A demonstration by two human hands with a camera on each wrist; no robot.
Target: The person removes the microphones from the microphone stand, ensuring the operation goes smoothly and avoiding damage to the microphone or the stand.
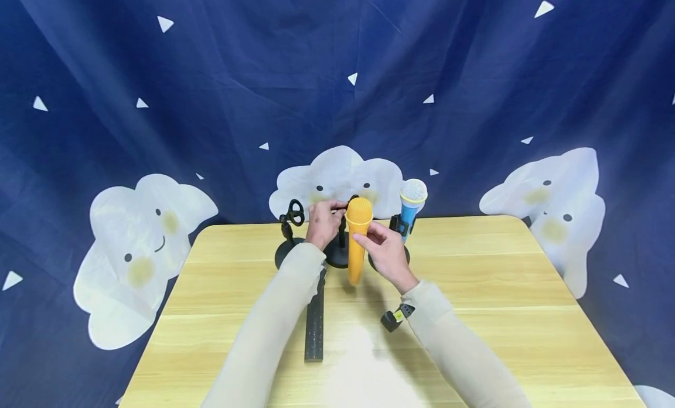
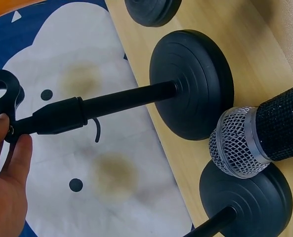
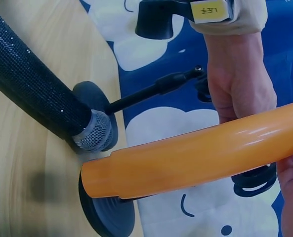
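My right hand [image 1: 387, 252] grips an orange microphone [image 1: 356, 244] by its handle, mesh head up, above the table. The handle's lower end [image 3: 99, 177] points down past the middle stand in the right wrist view. With thumb and fingertip my left hand [image 1: 324, 222] pinches the joint under the ring-shaped clip [image 2: 5, 94] of the middle black stand. That stand's post [image 2: 129, 101] rises from a round base [image 2: 190, 84]. The orange microphone is close beside this clip.
A black stand [image 1: 289, 232] with a ring clip is on the left. On the right, a blue microphone [image 1: 408, 214] sits in another stand's clip [image 1: 399, 225]. A black sparkly microphone [image 1: 314, 323] with a silver mesh head lies on the wooden table [image 1: 501, 291], touching close by the bases.
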